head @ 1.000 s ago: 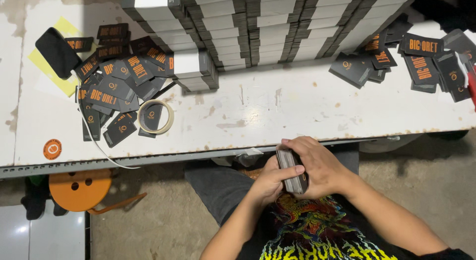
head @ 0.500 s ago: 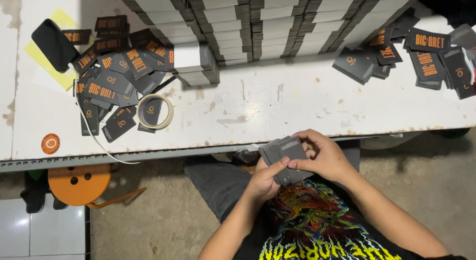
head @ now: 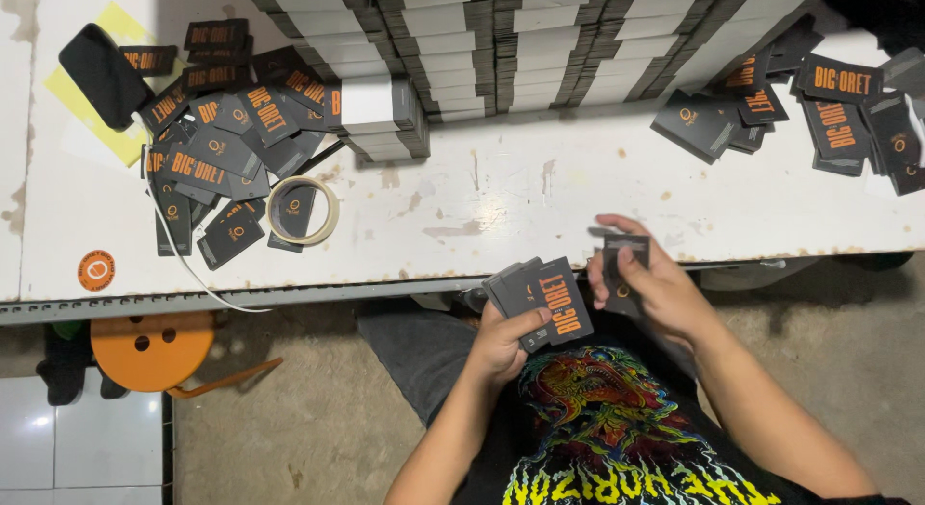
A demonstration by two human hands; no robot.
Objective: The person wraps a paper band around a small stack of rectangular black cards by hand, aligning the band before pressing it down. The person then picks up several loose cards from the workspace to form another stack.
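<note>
Now your left hand (head: 501,339) grips a small stack of dark flat cards (head: 540,298), fanned a little and held just below the edge of the counter (head: 540,192), thumb across the top one so the rest stay squared. Your right hand (head: 647,288) pinches a single dark card (head: 626,254) by its edges, apart from the stack and tilted toward you, as if peeled off for separate handling. Both hands sit over your lap, close to the counter edge. A heap of the same cards (head: 222,168) lies at the counter's left beside a roll of tape (head: 303,210); another heap (head: 819,105) lies at the right. Half a second ago both hands were closed together on one stack; since then they have parted, the right carrying one card off.
</note>
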